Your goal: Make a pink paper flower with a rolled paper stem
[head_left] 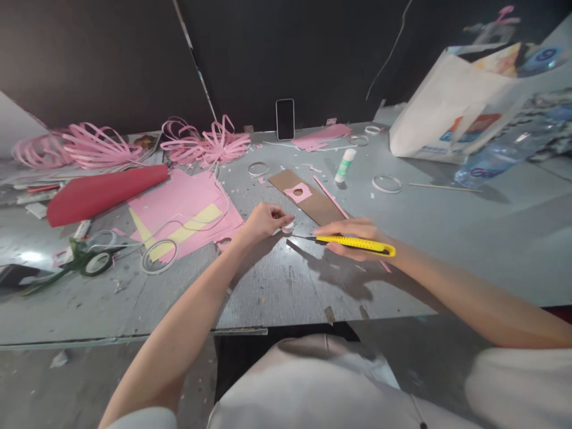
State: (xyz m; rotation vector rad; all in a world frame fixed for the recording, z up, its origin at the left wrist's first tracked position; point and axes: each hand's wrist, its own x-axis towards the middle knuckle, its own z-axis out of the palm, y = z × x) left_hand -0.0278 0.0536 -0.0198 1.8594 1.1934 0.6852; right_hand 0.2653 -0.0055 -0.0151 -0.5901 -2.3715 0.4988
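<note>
My right hand [351, 232] grips a yellow utility knife [357, 243], its blade pointing left. The blade tip meets or nearly meets a small round white-and-pink piece [287, 229] on the table. My left hand [267, 220] pinches or steadies that piece with fingertips closed at its top edge. Behind my hands lies a brown cardboard strip [328, 208], and on it a pink paper scrap [304, 189] with a round hole. A thin pink strip [328, 193] runs alongside the cardboard and passes under my right hand.
Pink and yellow paper sheets [179, 193], a red roll [107, 190] and pink strip loops [205, 143] fill the left. Behind are a glue stick [345, 165], a phone [285, 119] and a wire ring [386, 183]. A white bag [447, 107] and plastic bottle [496, 158] stand right.
</note>
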